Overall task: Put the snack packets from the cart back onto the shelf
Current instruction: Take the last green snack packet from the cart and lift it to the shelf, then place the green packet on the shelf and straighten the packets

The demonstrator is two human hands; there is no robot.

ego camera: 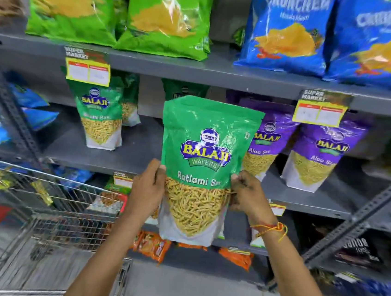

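The glossy green Ratlami Sev snack packet (200,162) is gripped upright at its side edges by the left hand (146,188) and right hand (247,196), before the grey metal middle shelf (141,147); placement is in hand, and the packet is next to be set into the gap right of the matching green packet (101,118), clear of the wire cart (57,217) at near left

Supermarket: price-tagged snack shelves (221,74), cart (46,204)

Price tags (88,72) blurred; cart (46,207) cut off left.
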